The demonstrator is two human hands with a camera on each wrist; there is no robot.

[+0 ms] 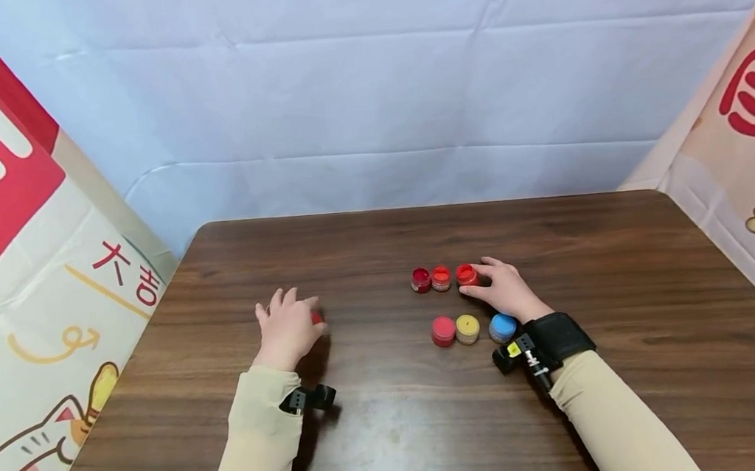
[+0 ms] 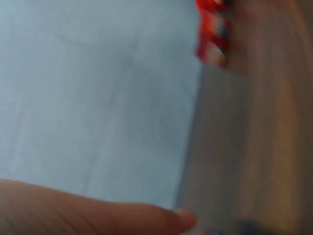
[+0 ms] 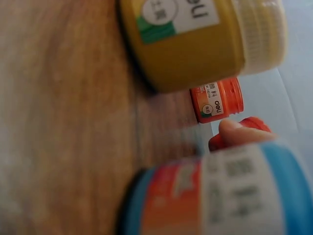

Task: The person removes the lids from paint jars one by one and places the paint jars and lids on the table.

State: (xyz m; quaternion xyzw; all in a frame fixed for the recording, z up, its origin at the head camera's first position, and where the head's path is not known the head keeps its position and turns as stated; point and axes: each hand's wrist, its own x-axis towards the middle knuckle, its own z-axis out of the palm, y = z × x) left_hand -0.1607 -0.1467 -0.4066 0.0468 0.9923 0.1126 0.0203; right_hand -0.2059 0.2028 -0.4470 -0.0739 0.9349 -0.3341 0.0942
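My right hand grips an open jar of red paint between thumb and fingers, at the right end of the far row. Beside that jar are an open orange-red paint jar and a dark red paint jar. Out to the left, my left hand has its thumb and index finger around a small red lid, mostly hidden by the hand. Its other fingers are spread. In the right wrist view, the thumb lies against the red jar, behind the blue one.
A nearer row holds a pinkish-red jar, a yellow jar and a blue jar, the last right beside my right wrist. All stand on a dark wooden table. A pale cloth hangs behind its far edge.
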